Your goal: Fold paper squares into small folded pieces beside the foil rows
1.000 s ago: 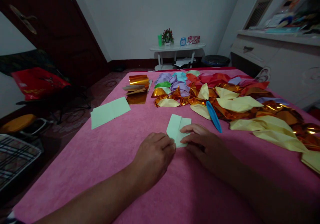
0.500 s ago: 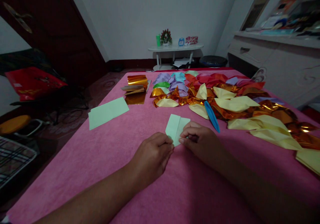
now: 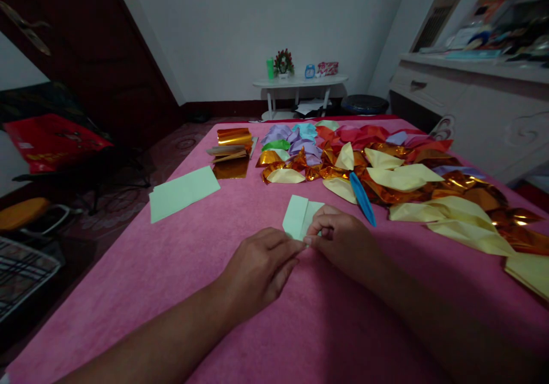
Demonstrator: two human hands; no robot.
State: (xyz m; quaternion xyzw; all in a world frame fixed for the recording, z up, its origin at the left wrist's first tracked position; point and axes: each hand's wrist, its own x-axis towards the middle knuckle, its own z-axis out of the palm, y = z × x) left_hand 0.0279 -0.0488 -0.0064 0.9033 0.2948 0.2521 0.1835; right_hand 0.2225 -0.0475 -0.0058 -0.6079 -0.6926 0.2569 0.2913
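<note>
- Since the earlier frame, my left fingers [image 3: 288, 249] have slid rightward along the near edge of the green paper [image 3: 295, 215], meeting my right fingers [image 3: 322, 223].
- My right fingers pinch this edge; whether the left ones grasp or only press, I cannot tell.
- The folded paper lies well inside the desk's [image 3: 128, 275] left edge.
- I judge it light, thin, easily creased; better hold it gently by its folds.

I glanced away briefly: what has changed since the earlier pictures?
The right hand has drawn its spread fingers together and slightly left, to the near edge of the folded green paper. The left hand has stretched its fingers rightward along that edge, close to the other's. The green sheets and blue folded piece lie as they were.
</note>
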